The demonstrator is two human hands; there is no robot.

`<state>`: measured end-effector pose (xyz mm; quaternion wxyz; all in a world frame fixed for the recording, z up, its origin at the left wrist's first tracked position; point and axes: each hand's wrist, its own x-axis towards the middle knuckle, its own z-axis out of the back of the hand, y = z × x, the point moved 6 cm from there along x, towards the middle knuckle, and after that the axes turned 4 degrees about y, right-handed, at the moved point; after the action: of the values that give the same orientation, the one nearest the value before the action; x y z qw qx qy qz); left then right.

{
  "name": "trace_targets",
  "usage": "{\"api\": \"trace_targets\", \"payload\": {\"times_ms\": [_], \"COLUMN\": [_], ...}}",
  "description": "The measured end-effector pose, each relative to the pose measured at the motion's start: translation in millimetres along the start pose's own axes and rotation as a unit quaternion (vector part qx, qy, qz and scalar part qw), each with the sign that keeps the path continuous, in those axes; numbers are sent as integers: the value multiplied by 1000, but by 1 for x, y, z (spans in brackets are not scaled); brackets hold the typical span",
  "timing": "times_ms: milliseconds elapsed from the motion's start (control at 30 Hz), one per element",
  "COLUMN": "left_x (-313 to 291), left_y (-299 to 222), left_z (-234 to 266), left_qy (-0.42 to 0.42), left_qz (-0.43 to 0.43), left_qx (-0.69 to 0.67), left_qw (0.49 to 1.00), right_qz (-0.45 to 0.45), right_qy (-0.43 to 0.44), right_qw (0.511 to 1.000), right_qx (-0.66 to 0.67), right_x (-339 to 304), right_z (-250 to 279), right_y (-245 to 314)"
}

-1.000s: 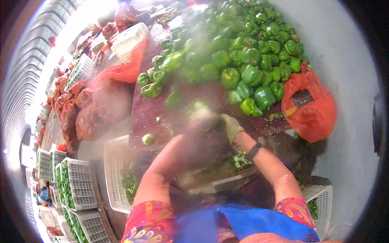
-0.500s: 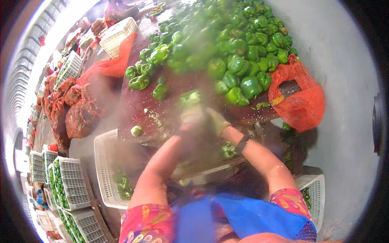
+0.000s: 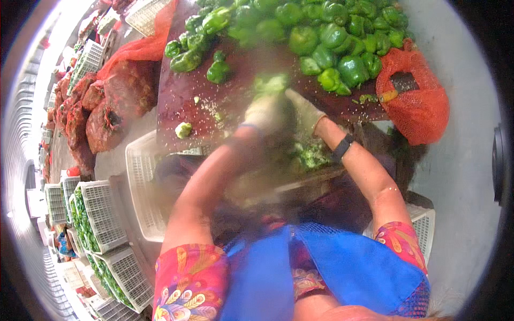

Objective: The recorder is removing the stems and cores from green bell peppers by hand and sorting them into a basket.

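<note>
My left hand [image 3: 263,111], in a pale glove, is closed on a light green pepper [image 3: 271,83] above the near part of the dark red table [image 3: 176,115]. Close beside it on the right is my right hand [image 3: 306,113], also gloved, with a dark band on the wrist. Its fingers are curled in toward the left hand; a blurred smudge over the middle of the view hides what they hold, if anything. Beyond the hands lies a heap of green bell peppers [image 3: 333,36]. One pepper [image 3: 218,71] sits apart from it, and a pale green core [image 3: 183,129] rests near the left edge.
Seeds and scraps dot the tabletop. An orange mesh bag [image 3: 423,109] hangs over the right edge. Pepper scraps [image 3: 310,155] lie below the hands at the near edge. A white crate [image 3: 140,160] stands at left, with filled mesh sacks [image 3: 107,125] and stacked pepper crates [image 3: 101,208] beyond.
The view has shifted, so the table and pepper heap sit higher in the picture. Both hands stay together at the near table edge, the left hand still holding the light green pepper.
</note>
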<state>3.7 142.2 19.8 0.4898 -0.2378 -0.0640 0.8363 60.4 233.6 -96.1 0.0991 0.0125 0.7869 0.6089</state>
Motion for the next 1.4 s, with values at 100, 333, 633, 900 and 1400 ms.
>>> {"api": "trace_targets", "payload": {"times_ms": [100,333,633,900,1400], "left_x": [13,4,17,0,16], "left_y": [34,31,30,0,33], "left_z": [-11,8,1,23,-42], "left_qy": [-67,-29,-8,-136,-1], "left_qz": [-90,-71,-130,-180,-81], "left_qx": [97,-418,-563,-302,-705], "left_qw": [989,905,816,926,704], "right_qz": [-107,217,214,-3,108], "right_qy": [1,48,2,-100,-297], "right_qw": [970,927,943,993,746], "right_qx": [218,-301,-255,-63,-586], "right_x": [-6,-17,-15,-4,-13], "right_z": [-41,-46,-26,-11,-19], "right_y": [32,93,97,56,83]}}
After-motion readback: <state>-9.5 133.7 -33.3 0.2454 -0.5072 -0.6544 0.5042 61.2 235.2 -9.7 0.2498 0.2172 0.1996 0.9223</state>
